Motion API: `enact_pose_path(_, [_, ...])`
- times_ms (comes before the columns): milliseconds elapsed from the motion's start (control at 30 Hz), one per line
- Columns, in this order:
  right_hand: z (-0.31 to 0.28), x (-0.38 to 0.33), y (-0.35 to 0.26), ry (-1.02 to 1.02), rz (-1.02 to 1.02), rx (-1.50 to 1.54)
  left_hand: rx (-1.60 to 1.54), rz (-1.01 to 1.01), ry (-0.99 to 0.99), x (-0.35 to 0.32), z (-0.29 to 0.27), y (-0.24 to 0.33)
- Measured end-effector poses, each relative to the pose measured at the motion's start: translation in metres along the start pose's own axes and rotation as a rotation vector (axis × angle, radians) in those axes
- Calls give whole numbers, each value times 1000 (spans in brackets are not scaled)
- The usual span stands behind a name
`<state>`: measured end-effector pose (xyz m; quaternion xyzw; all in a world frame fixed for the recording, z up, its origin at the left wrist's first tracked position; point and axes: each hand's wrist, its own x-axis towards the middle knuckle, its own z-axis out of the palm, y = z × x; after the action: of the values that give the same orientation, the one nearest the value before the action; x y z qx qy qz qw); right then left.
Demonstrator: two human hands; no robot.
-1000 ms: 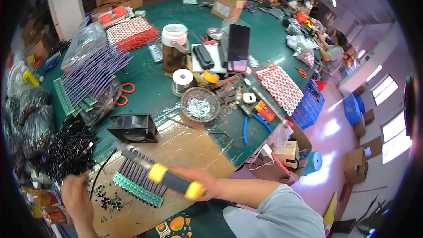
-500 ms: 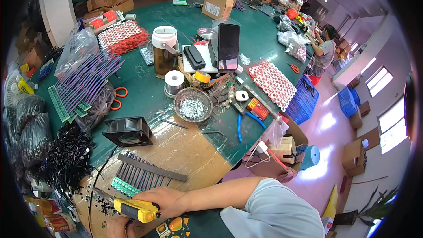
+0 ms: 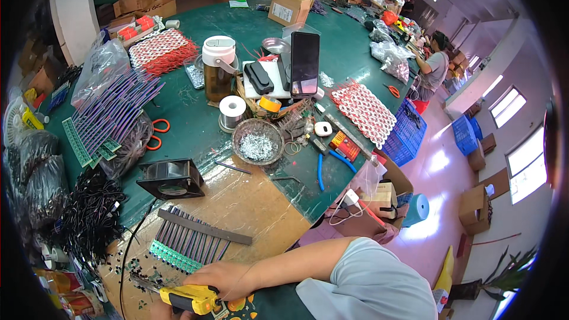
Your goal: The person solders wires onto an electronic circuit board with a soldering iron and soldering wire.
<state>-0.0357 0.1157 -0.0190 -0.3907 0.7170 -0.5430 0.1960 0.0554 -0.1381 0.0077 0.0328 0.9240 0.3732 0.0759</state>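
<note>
My right hand (image 3: pixel 228 278) reaches across the lower edge and grips a yellow and black hand tool (image 3: pixel 189 299). The tool's metal tip points left, over small black parts (image 3: pixel 133 264) scattered on a brown board (image 3: pixel 249 201). Just above the hand lies a rack of dark rods on green strips (image 3: pixel 184 246), with a grey metal bar (image 3: pixel 204 227) across it. My left hand is at most a sliver of skin under the tool at the lower edge, and its state is hidden.
A black fan (image 3: pixel 172 179) sits on the green table (image 3: pixel 189 124) behind the board, with a bowl of metal bits (image 3: pixel 258 142), a solder reel (image 3: pixel 232 109) and blue pliers (image 3: pixel 323 169) nearby. Black wire bundles (image 3: pixel 89 213) lie left. Other people work far back.
My right hand has brought the yellow tool down from over the board to the lower left edge. My left hand has dropped almost out of view.
</note>
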Motion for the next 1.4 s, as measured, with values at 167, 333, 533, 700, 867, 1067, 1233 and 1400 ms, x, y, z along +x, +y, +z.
enact_pose_path(167, [4, 4, -4, -1, 39, 91, 62, 196, -28, 12, 18, 24])
enact_pose_path(333, [1, -1, -1, 55, -3, 115, -49, 91, -43, 19, 20, 37])
enact_pose_path(533, [-10, -7, -5, 89, -26, 108, -254, 15, 50, 20, 22, 41])
enact_pose_path(700, [-10, -8, -8, 141, 17, 122, -229, 52, -30, 21, 17, 32])
enact_pose_path(867, [-14, -4, -22, 31, 46, 97, -124, 133, 189, 13, 23, 45])
enact_pose_path(1067, [-24, -24, -19, -23, 103, -44, 132, 430, 80, 22, 12, 49])
enact_pose_path(1233, [-51, -37, -12, 86, 145, -133, 227, 250, 187, 24, -3, 50])
enact_pose_path(1400, [-49, -42, -16, 295, 469, 293, -22, 27, 263, 37, -15, 38])
